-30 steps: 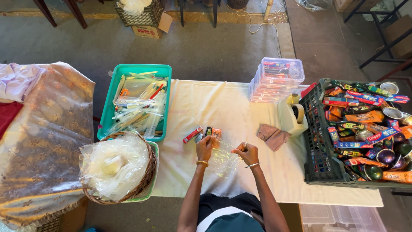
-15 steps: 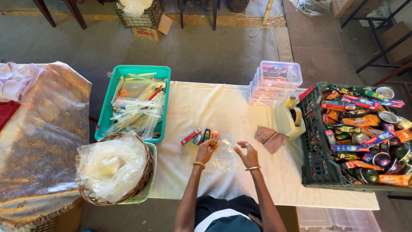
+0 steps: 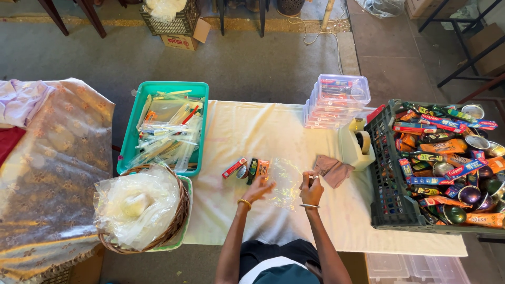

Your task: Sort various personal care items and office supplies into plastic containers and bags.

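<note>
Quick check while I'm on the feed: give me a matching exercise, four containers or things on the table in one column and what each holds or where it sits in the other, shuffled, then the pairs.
Things:
1. teal tray
2. wicker basket
3. dark crate
4. clear sheet

Places or contents:
A. holds clear plastic bags
B. lies flat on the tablecloth between the left hand and the right hand
C. holds long narrow clear packets
D. holds colourful boxes and round tins

Pairs: 1-C, 2-A, 3-D, 4-B
</note>
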